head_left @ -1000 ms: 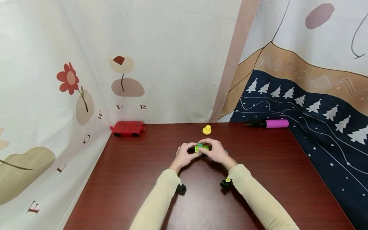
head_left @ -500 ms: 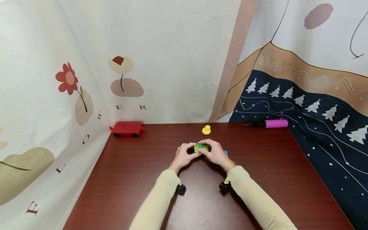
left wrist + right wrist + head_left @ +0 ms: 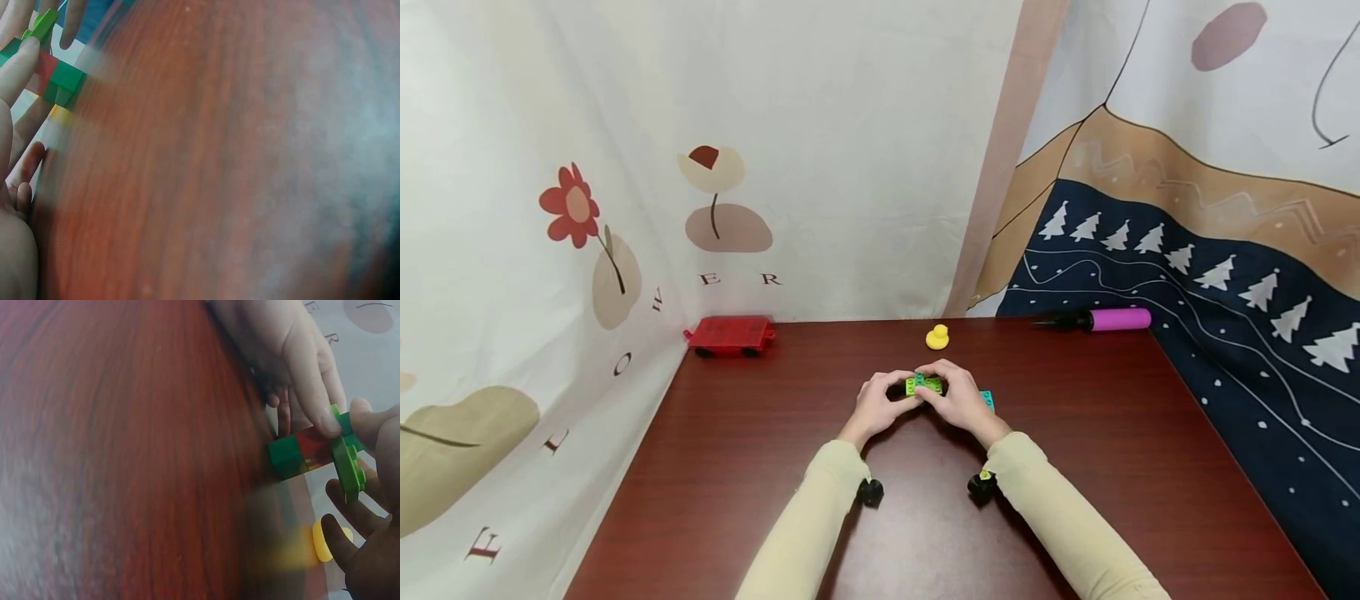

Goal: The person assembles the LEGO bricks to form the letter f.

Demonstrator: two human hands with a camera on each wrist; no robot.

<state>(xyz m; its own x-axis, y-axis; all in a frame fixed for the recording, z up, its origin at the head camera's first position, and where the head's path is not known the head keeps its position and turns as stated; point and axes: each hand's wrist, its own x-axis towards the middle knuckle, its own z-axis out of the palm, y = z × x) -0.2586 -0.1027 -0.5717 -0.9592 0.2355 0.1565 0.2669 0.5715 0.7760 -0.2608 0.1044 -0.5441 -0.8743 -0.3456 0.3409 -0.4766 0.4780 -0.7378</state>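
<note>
Over the middle of the table, both hands hold a stack of toy building bricks (image 3: 933, 384). It has a dark green brick (image 3: 285, 459) at one end, a red brick (image 3: 312, 443) in the middle, a bright green plate (image 3: 347, 467) crosswise and another dark green brick (image 3: 9, 50) beyond it. My left hand (image 3: 874, 407) grips the stack from the left between thumb and fingers. From the right, my right hand (image 3: 962, 401) pinches it near the bright green plate, partly covering it. Just behind the right hand lies a teal brick (image 3: 987, 400), partly hidden.
At the back edge of the dark red table (image 3: 917, 517) stand a red toy wagon (image 3: 731, 336) at left and a yellow rubber duck (image 3: 937, 337) in the centre. A purple-handled tool (image 3: 1118, 319) with a black shaft lies at back right. Printed cloths hang behind.
The head view has shifted slightly. My right hand and forearm have moved a little to the left, and more of the teal brick shows. Both hands keep hold of the brick stack.
</note>
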